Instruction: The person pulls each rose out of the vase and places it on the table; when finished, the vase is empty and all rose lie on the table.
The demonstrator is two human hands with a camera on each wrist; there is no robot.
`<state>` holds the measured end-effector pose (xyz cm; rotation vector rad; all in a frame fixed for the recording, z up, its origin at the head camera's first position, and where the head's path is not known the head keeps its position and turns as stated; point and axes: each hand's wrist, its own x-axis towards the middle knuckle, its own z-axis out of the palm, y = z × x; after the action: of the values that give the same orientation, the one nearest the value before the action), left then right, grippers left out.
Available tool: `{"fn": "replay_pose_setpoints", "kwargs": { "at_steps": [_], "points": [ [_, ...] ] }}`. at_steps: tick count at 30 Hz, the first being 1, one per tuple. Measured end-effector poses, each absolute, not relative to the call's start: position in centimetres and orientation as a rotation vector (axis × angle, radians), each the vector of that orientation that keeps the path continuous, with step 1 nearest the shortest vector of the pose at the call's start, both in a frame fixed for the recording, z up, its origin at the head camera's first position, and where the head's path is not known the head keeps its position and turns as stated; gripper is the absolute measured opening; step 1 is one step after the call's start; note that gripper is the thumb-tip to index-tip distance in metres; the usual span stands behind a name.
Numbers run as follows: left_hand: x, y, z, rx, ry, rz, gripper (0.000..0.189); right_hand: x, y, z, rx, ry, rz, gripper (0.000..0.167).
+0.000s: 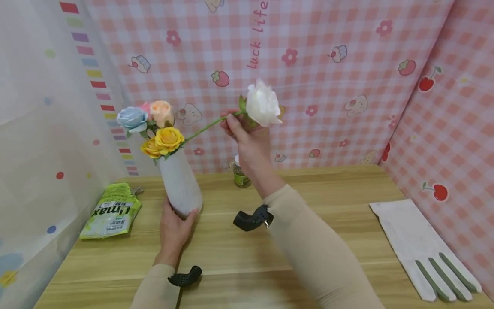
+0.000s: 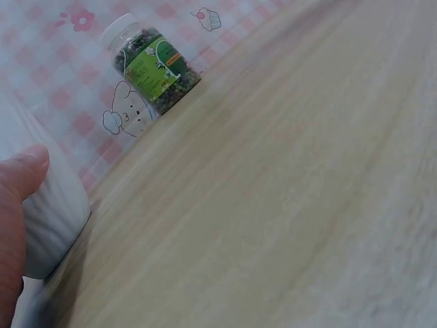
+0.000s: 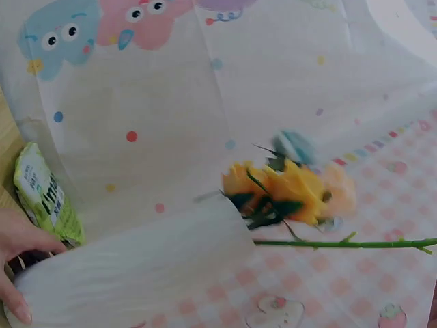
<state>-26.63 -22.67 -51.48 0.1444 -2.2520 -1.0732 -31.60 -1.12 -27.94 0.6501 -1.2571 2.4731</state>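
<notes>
Green packet: "U'max"; backdrop: "luck life"; right fingers pinch white rose.

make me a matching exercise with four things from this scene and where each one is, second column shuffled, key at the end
1. white flower
2. white vase
3. jar
4. green packet

A. gripped near its base by the left hand
B. at the left side of the table
C. stem held by the right hand
D. by the checked backdrop

Pairs: 1-C, 2-A, 3-D, 4-B
</notes>
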Motion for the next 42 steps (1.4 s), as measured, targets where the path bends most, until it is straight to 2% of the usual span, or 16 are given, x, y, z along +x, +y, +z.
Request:
{"fn": "replay_pose_setpoints", "kwargs": {
  "at_steps": [4,13,22,28,32,37,42],
  "points": [
    [-26.5,-22.8,-51.6,0.164,-2.256,-1.06,0.095,-31.9,1.5,-28.6,0.555,-1.113,2.541,0.01],
    [-26.7,-22.7,-51.7,0.165,-2.24,-1.064,0.096,-32.5,7.1,-30.1,0.376,-0.91,2.63,0.015],
    [-26.6,-22.4,-51.4,0.177,-2.253,-1.083,0.097,-32.3,14.3,-36.0,0.16,-1.038,2.635,0.008],
    [-26.6,-22.6,-51.4,0.195,-2.257,-1.087,0.098,-31.6,19.0,-39.3,0.011,-1.176,2.655,0.017],
    [-26.5,-22.6,-51.5,0.198,-2.256,-1.091,0.098,-30.6,21.4,-40.2,-0.128,-1.307,2.632,0.024],
    [-26.6,-22.8,-51.6,0.201,-2.245,-1.089,0.098,-29.3,23.7,-41.0,-0.189,-1.641,2.528,0.025],
    [-26.6,-22.7,-51.5,0.194,-2.248,-1.08,0.097,-27.9,25.8,-41.7,-0.098,-2.043,2.324,0.047]
  ]
}}
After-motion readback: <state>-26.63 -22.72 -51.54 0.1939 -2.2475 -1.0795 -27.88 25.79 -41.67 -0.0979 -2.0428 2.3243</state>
